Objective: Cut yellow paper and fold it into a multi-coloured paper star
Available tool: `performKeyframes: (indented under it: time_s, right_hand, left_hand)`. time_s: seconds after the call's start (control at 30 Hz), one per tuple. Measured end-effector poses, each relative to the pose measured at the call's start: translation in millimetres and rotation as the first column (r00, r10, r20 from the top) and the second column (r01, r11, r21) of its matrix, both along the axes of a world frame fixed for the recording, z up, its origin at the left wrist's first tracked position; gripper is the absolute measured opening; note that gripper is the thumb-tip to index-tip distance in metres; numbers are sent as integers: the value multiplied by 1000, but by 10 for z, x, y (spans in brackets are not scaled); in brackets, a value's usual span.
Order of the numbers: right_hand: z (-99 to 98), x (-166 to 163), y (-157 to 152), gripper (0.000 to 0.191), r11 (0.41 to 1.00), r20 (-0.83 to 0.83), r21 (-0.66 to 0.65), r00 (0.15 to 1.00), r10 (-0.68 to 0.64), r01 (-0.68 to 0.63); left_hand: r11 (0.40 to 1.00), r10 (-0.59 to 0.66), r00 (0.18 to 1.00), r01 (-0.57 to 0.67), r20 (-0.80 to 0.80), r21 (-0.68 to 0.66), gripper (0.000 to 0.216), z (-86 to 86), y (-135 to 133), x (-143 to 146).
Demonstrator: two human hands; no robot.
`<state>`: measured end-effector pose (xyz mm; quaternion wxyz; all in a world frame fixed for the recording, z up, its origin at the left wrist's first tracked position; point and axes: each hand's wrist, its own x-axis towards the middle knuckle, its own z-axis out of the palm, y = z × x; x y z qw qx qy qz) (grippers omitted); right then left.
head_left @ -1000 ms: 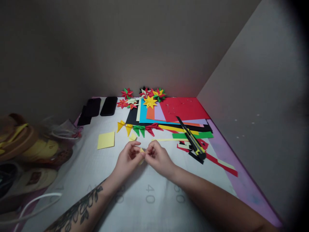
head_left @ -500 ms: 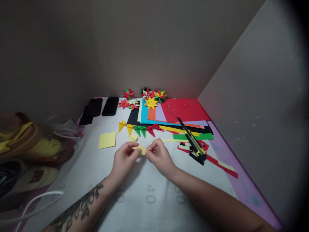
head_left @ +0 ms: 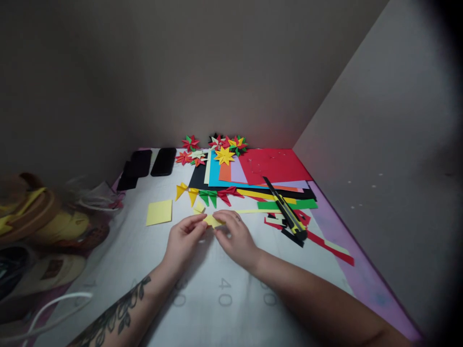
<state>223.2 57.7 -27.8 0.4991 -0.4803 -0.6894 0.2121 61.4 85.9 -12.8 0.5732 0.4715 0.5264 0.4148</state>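
Note:
Between my two hands is a small piece of yellow paper [head_left: 210,220], partly folded and largely covered by my fingers. My left hand [head_left: 185,236] pinches its left side between thumb and fingers. On the other side, my right hand [head_left: 237,238] grips it with the thumb below and the fingers curled over the top. Just beyond them lies a small folded yellow piece [head_left: 198,207]. To the left rests a stack of square yellow paper [head_left: 159,212]. Folded pieces in yellow, green [head_left: 208,197] and red stand in a row behind my hands.
Folded paper stars [head_left: 224,155] sit at the back by coloured sheets [head_left: 275,164]. A utility knife [head_left: 287,209] lies at right over paper strips and scraps. Two dark phones [head_left: 164,162] are at back left. Bags and a white cable [head_left: 60,301] crowd the left edge.
My right hand's fingers have moved left and over the top of the yellow paper, covering more of it. My left hand keeps its pinch. The view has shifted slightly.

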Motion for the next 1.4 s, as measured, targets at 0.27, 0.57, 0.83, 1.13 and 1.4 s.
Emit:
performKeyframes:
  time_s: [0.27, 0.57, 0.83, 1.13, 1.4]
  right_hand:
    - [-57, 109, 55, 32, 974, -284, -224, 957, -58, -8]
    - [18, 117, 77, 8, 932, -274, -363, 956, -107, 0]
    - [-5, 94, 125, 38, 784, -684, -550, 694, -226, -286]
    - [48, 88, 144, 37, 639, -816, -563, 479, -325, -525]
    - [-57, 64, 151, 33, 713, -707, -604, 653, -273, -356]
  left_hand:
    - [989, -133, 984, 140, -119, 50, 30, -14, 0, -27]
    - [951, -206, 918, 270, -338, 153, 23, 57, -47, 8]
    - [962, -145, 895, 227, -422, 150, 23, 74, -7, -1]
    - [969, -89, 915, 171, -392, 177, 22, 48, -13, -12]
    - [969, -173, 905, 228, -388, 99, 26, 1, -1, 4]
